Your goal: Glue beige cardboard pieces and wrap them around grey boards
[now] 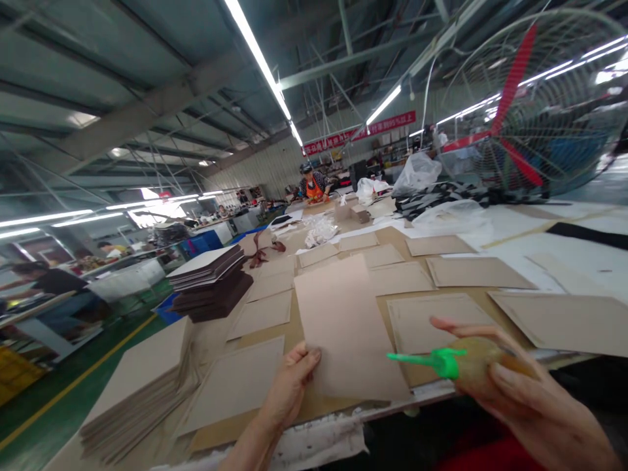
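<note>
- A worker's left hand point(290, 384) pinches a tan sheet point(343, 327) by its near-left corner, thumb on top. The sheet is tilted above the table point(564, 245).
- The right hand point(523, 402) is wrapped around a bottle point(475, 363), one finger stretched out above it. Its green nozzle point(417, 358) points left, and the tip is just beside the sheet's near-right corner.
- The work looks to be mid-run. Many boards point(478, 271) already lie spread out in rows down the table, apart from one another.
- No glue line shows on the held sheet, so it appears not yet coated, though that is hard to tell.
- Plenty seems left to do: a thick stack point(142, 386) of tan boards sits near the left hand, and a dark stack point(210, 284) lies further up.
- A co-worker point(313, 186) bends over the far end of the table, well away from these hands, and a fan point(534, 104) stands to the right.
</note>
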Demonstrator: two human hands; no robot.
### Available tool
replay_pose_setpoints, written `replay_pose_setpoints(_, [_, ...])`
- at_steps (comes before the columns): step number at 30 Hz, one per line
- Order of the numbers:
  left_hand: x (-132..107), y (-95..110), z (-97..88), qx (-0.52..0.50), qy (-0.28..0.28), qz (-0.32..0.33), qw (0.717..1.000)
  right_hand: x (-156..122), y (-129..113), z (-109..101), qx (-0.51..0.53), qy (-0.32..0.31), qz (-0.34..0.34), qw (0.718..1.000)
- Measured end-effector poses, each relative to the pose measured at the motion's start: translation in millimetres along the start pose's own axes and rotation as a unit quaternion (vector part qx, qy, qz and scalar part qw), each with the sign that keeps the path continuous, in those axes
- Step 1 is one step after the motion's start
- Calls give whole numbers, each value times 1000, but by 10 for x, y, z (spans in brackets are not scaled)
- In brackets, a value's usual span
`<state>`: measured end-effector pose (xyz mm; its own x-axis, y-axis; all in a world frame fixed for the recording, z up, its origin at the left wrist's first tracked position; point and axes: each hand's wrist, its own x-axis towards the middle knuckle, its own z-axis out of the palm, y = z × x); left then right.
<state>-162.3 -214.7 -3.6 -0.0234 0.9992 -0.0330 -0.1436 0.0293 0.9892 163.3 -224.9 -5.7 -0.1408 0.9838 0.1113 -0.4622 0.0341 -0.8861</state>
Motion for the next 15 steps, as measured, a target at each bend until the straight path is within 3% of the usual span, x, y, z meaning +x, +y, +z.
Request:
replay_pose_setpoints(4, [18, 84, 26, 35, -57, -41, 997, 159, -123, 151, 23, -75, 19, 997])
replay_pose_setpoints(8, [82, 182, 43, 56, -94, -72, 991, 299, -85, 106, 20, -144, 61, 987])
replay_pose_setpoints(11, [192, 214, 50, 34, -83, -74, 993, 323, -46, 55, 29, -146, 86, 985])
replay_pose_setpoints(15, [268, 260, 94, -48, -24, -45, 998, 218, -34, 78, 41, -103, 83, 990])
